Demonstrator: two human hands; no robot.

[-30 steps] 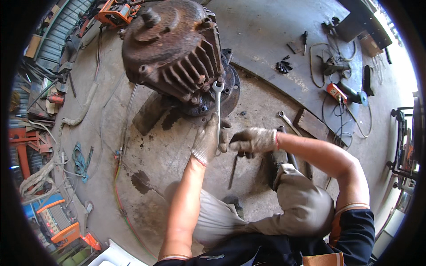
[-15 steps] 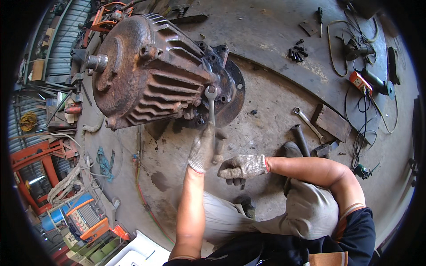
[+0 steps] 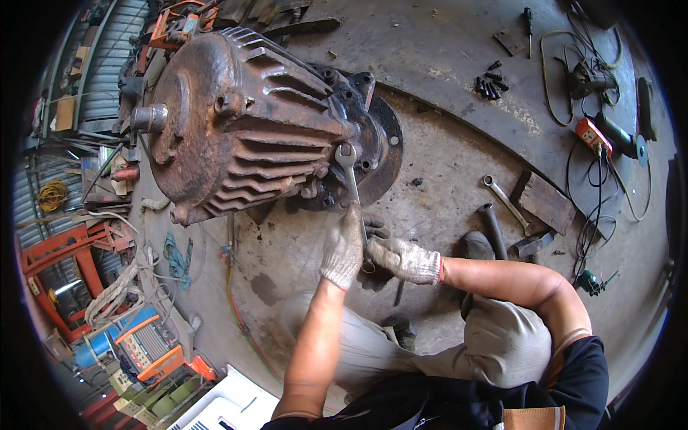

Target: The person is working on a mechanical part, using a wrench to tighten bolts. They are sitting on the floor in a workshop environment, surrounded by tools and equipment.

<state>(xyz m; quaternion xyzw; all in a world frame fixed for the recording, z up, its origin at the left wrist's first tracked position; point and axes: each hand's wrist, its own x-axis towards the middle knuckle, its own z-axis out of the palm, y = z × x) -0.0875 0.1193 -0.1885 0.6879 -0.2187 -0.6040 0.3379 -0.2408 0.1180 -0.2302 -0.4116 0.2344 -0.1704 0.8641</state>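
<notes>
A combination wrench (image 3: 350, 172) has its open jaw set on a bolt head at the flange side of a rusty, finned motor-like housing (image 3: 272, 136). My left hand (image 3: 344, 247), in a pale work glove, is wrapped round the wrench's shank. My right hand (image 3: 405, 259), gloved too, is closed at the wrench's lower end, close beside the left hand. A dark flange plate (image 3: 387, 150) stands behind the bolt. A thin dark piece shows just below my right hand; whether it is held cannot be made out.
Another wrench (image 3: 505, 204), a metal block (image 3: 546, 203) and a dark pipe (image 3: 493, 233) lie on the floor at right. Beyond is a steel plate (image 3: 444, 57) bearing loose bolts (image 3: 491, 86), a screwdriver (image 3: 528, 29) and corded tools. At left stand an orange-and-grey machine (image 3: 147, 347) and coiled rope (image 3: 111, 301).
My right hand has moved up and closed at the wrench's lower end. The wrench's lower end and my left hand have swung to the right, so the wrench now leans.
</notes>
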